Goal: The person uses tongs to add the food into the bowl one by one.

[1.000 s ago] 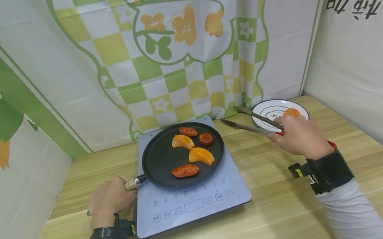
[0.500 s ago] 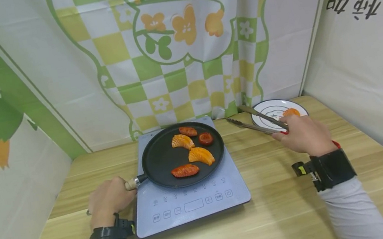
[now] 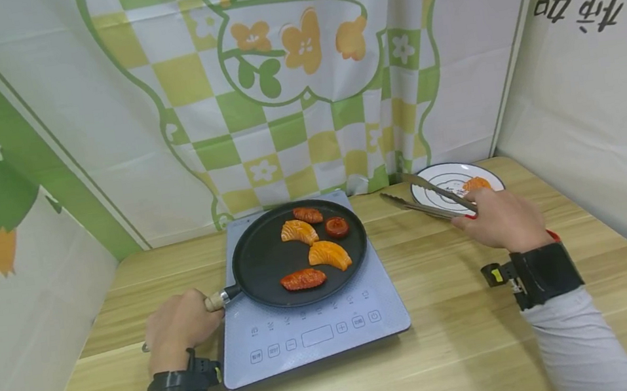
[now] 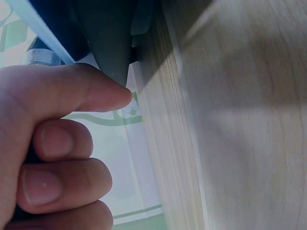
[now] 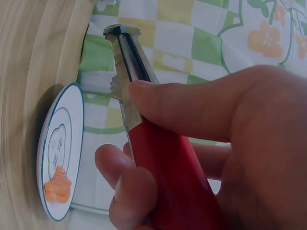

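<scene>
My left hand point(image 3: 179, 325) grips the wooden handle point(image 3: 216, 301) of a flat black frying pan point(image 3: 257, 262); its curled fingers point(image 4: 67, 187) show in the left wrist view. In the pan lie two orange, white-striped pieces like salmon point(image 3: 330, 255), two reddish scored pieces like sausage point(image 3: 303, 279) and a round red piece like a tomato half point(image 3: 337, 227). My right hand point(image 3: 504, 220) holds metal tongs point(image 3: 438, 191) by their red handle point(image 5: 170, 172). The tongs' tips are apart, pointing left, with nothing between them. Behind them, an orange piece point(image 3: 476, 183) rests on a white plate point(image 3: 432, 173).
Under the pan is a pale induction cooker point(image 3: 323, 356) with a button panel at its front. It stands on a wooden table point(image 3: 464, 347). A checkered, flowered curtain point(image 3: 292, 125) hangs behind, and a white printed cloth wall point(image 3: 593, 106) borders the right side.
My right hand has shifted slightly right with the tongs, drawing their tips away from the pan. The left hand, pan and food have stayed in place.
</scene>
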`<state>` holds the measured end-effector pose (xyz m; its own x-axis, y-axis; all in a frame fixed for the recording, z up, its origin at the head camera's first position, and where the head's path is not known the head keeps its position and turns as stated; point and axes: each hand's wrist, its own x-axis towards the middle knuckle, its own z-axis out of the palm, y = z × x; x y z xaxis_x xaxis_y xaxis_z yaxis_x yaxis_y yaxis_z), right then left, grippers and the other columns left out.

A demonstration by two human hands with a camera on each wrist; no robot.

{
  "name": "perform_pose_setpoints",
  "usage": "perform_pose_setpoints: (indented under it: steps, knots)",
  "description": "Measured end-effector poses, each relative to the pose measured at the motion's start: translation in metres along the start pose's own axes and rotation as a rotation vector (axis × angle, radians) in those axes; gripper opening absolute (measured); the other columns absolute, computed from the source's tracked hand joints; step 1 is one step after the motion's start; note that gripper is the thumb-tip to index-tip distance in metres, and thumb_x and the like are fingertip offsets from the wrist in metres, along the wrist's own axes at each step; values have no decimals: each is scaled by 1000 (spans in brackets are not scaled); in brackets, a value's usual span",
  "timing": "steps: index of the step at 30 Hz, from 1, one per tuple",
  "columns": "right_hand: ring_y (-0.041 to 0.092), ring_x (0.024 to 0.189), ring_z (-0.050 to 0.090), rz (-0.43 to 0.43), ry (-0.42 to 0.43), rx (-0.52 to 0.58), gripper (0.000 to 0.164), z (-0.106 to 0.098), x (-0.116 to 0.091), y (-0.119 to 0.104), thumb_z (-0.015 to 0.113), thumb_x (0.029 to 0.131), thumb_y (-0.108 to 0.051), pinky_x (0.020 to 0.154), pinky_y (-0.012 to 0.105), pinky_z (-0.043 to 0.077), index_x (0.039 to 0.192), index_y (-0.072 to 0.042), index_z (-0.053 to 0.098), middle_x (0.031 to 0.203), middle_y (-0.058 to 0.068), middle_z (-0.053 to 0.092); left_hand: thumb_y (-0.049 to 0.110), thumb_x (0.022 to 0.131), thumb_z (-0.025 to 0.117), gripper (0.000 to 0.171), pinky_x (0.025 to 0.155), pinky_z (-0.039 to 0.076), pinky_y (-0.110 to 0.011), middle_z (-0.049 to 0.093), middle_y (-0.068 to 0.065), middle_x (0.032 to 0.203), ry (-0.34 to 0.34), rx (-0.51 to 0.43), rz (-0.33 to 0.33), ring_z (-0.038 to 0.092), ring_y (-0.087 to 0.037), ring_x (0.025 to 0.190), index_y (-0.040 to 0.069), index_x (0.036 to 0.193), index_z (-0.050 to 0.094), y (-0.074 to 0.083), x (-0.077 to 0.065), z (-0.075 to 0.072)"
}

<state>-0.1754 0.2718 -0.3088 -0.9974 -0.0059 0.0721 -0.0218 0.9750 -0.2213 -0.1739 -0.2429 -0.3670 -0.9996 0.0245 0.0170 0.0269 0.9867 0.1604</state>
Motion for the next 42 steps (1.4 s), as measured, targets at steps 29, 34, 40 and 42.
perform_pose_setpoints:
  steps: [29,34,40,42]
  knots:
    - [31,85,54,28,25,25,59,2,3,19,59,84,-52,54,40,36,126,-10,55,109,14,57,38,83,55,35,47,28,-33,41,1,56,0,4,10,41,-18,52,16,59,43,1,-1,-2]
    - [33,86,55,40,25,24,59,2,3,22,59,85,-51,55,41,37,126,-9,54,111,17,57,37,82,56,33,46,27,-32,41,1,56,-5,-1,13,40,-17,51,16,59,43,1,-2,-1]
    - [35,88,55,48,29,22,59,3,4,25,58,85,-51,56,43,37,126,-8,54,111,19,57,38,82,56,34,46,28,-32,41,1,56,1,2,12,40,-17,51,16,58,43,0,-1,0]
    - [36,89,55,51,29,24,58,3,4,26,58,85,-50,56,44,38,125,-8,54,111,19,57,38,82,56,34,46,28,-32,41,1,56,0,2,13,40,-17,52,16,58,43,0,-1,0]
